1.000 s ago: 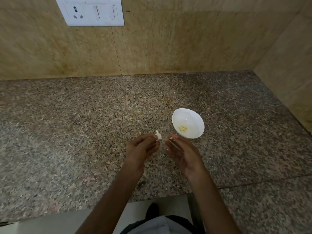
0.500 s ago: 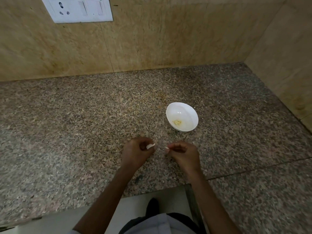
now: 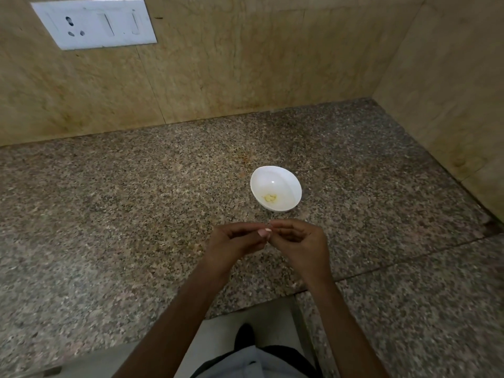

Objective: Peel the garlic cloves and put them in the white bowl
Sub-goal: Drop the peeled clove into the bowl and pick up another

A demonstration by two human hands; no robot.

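Rejoined, left grip [image 3: 234, 242] and right grip [image 3: 300, 241] pinch clove [image 3: 264, 232].

white bowl [image 3: 283, 181], speckled brown-grey granite counter [image 3: 136, 200], white switch plate [image 3: 95, 23]

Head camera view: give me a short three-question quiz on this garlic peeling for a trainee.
1. True or false: the white bowl holds some yellowish garlic pieces.
2. Where is the garlic clove? A) in the bowl B) lying flat on the counter C) where the fingertips of the left hand and right hand meet.
3. What white fixture is on the wall, upper left?
Key: 1 true; 2 C; 3 a switch plate.
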